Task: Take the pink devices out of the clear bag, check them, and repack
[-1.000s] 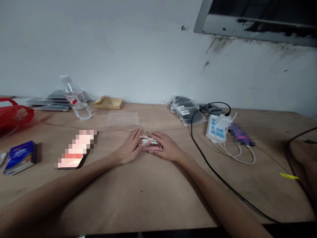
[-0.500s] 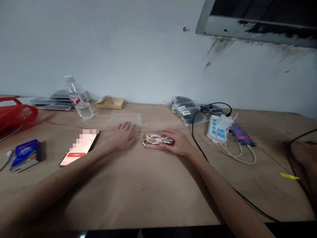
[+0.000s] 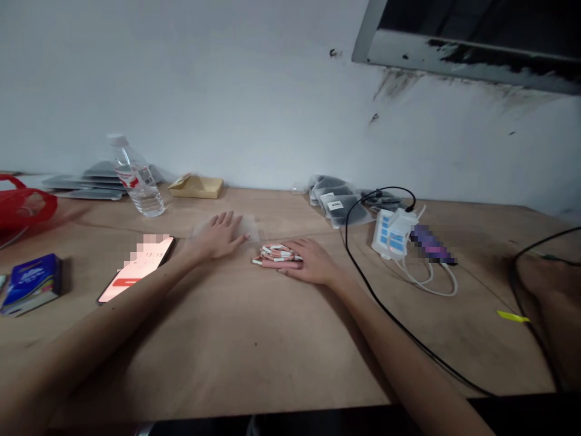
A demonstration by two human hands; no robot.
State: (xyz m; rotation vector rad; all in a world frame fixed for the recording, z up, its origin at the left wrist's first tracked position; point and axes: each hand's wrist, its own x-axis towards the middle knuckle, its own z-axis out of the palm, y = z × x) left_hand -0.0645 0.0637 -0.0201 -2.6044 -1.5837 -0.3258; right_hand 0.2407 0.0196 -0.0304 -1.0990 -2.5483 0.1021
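- Left hand (image 3: 216, 237): a second ago it met the right hand over the bundle (image 3: 276, 254). It now lies flat, fingers spread, on the clear bag (image 3: 252, 229), nearer the far edge of the table (image 3: 254, 339).
- Right hand (image 3: 309, 263): stays put, fingers curved over the bundle, pinning it mid-table.
- Judgement: the bundle is gathered, and one hand is enough to keep it.
- Phone (image 3: 136, 272): near the left hand, untouched.

The wooden table (image 3: 254, 351) bears phone (image 3: 136, 270), bottle (image 3: 137, 184), cable bundle (image 3: 273, 254), power strip (image 3: 390, 234).
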